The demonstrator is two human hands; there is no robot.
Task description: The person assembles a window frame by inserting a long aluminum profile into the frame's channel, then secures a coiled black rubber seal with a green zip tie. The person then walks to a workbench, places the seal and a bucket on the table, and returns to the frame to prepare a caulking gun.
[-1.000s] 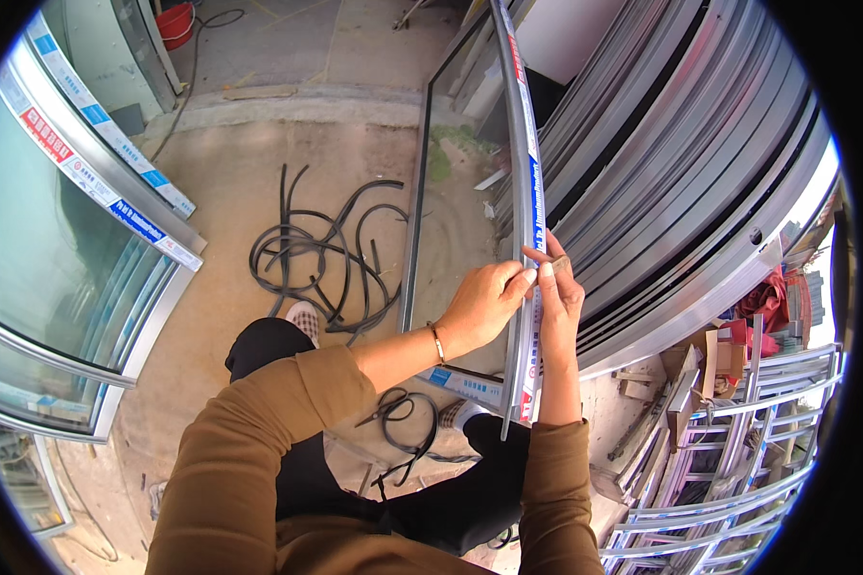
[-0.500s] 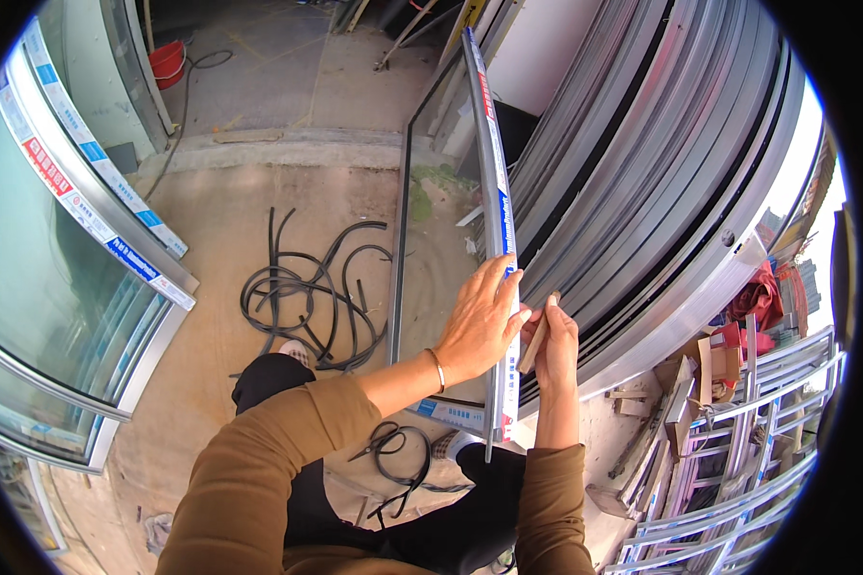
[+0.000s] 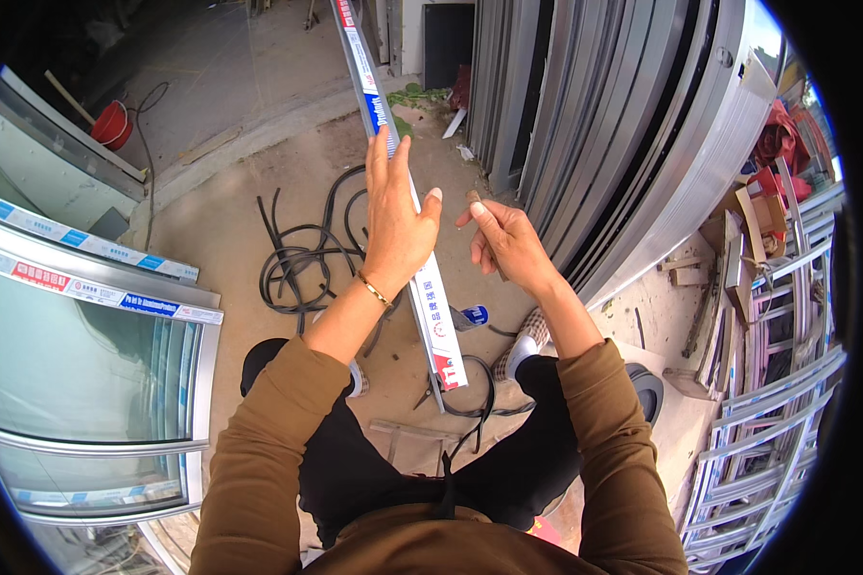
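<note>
A glazed metal frame (image 3: 430, 287) stands upright before me, seen almost edge-on. White, blue and red printed film covers its edge. My left hand (image 3: 398, 216) lies along that edge, fingers stretched out and thumb apart, steadying nothing else. To the right of the frame, apart from it, my right hand (image 3: 513, 244) grips a small wooden stick (image 3: 475, 197) between thumb and fingers. The stick's upper end sticks out past the thumb; the fingers cover most of the rest.
Black rubber strip (image 3: 302, 254) lies in loose loops on the floor beyond the frame. Long grey metal profiles (image 3: 633, 105) lean at the right. Glazed panels (image 3: 86, 355) stand at the left, near a red bucket (image 3: 112, 126). Metal frames (image 3: 767, 441) are piled at the far right.
The frame has turned from showing some of its glass to nearly edge-on. My right hand has drawn away from the frame's edge with the wooden stick. My view has shifted too.
</note>
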